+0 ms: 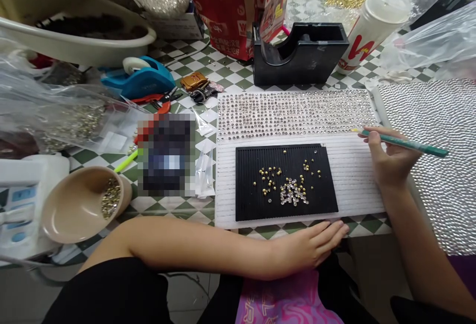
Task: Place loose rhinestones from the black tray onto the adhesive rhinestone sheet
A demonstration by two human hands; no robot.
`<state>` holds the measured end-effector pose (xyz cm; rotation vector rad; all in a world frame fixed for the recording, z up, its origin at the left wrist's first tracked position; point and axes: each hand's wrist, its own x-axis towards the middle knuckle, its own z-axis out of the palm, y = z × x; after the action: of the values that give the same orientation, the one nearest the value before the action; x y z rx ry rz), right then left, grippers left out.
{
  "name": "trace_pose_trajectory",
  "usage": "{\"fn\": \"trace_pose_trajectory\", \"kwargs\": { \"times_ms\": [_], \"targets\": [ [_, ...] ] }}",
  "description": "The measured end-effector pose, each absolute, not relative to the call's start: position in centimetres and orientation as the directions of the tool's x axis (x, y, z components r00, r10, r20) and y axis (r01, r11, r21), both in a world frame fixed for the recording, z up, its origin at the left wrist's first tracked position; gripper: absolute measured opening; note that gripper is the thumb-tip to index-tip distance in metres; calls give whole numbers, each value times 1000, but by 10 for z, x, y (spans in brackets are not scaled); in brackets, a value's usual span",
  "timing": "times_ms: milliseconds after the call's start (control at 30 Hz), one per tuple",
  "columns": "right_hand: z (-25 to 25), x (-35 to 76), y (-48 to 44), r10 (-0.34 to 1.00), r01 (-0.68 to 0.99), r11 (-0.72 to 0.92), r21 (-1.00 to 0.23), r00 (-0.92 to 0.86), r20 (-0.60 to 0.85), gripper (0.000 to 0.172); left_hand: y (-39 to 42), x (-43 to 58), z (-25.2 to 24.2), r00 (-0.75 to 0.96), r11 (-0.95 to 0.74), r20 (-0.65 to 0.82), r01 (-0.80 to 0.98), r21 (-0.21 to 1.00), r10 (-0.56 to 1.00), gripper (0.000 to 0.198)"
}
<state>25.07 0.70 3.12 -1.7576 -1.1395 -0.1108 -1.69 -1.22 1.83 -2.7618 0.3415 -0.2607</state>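
**Slim green stick (412, 146) at the studded rows**

The right hand (390, 158) is pinched round the stick, its yellow tip at rows of small faceted silvery stones (290, 110) on a white ribbed board (359, 175). The left hand (316, 244), fingers outstretched, lies near a rectangular black ridged tray (247, 200) bearing loose gold and clear stones (293, 192).

Gold and silvery stones (293, 194) dot a black tray (247, 205) on a grey-lined white board (357, 185); a yellow-tipped green pen (416, 146), a blue tape dispenser (143, 85) and a red bag (223, 6) brighten the bench (230, 73), checked in green and white.
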Motion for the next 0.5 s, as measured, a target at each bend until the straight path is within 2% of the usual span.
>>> {"fn": "trace_pose_trajectory", "kwargs": {
  "times_ms": [67, 133, 267, 367, 500],
  "targets": [
    [36, 239, 2, 627, 712, -32, -701, 561, 541, 15, -11, -16, 22, 952, -880, 59, -254, -402, -302, 56],
    [42, 222, -6, 685, 699, 9, -715, 517, 513, 15, -11, -16, 25, 943, -825, -28, -306, -475, -333, 58],
    [55, 180, -17, 888, 640, 217, -737, 184, 422, 22, -12, -14, 29, 921, -679, -117, -356, -641, -372, 64],
    [59, 160, -18, 910, 616, 310, -724, 27, 413, 24, -11, -14, 29, 914, -699, -119, -376, -609, -388, 63],
    [57, 153, -15, 921, 603, 328, -728, -32, 388, 23, -11, -16, 23, 932, -797, -20, -321, -512, -363, 62]
  ]
}}
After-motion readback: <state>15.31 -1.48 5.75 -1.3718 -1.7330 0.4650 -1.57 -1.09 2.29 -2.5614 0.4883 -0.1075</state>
